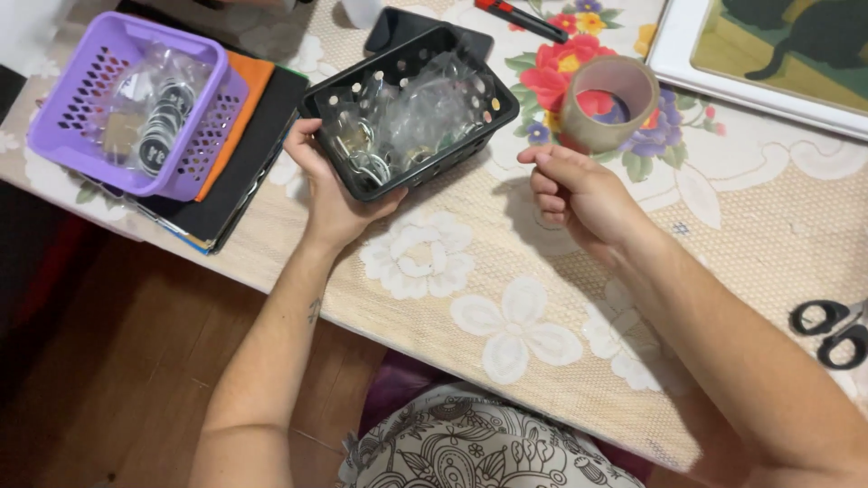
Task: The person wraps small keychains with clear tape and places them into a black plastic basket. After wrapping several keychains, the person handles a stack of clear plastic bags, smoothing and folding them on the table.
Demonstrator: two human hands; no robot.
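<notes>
My left hand (333, 185) grips the near corner of a black perforated plastic basket (488, 116) that holds clear bags of small round metal parts. The basket rests on the flower-patterned tablecloth (506, 298). My right hand (574, 192) hovers just to the right of the basket with its fingers curled in; whether something small is pinched in them cannot be made out. A roll of brown packing tape (608, 102) stands just beyond my right hand.
A purple perforated basket (63, 117) with bagged round badges sits at the left on a stack of black and orange sheets (242, 154). Black-handled scissors (832, 330) lie at the right edge. A white-framed picture (687, 63), a red cutter (520, 16) and a dark phone (391, 25) lie at the back.
</notes>
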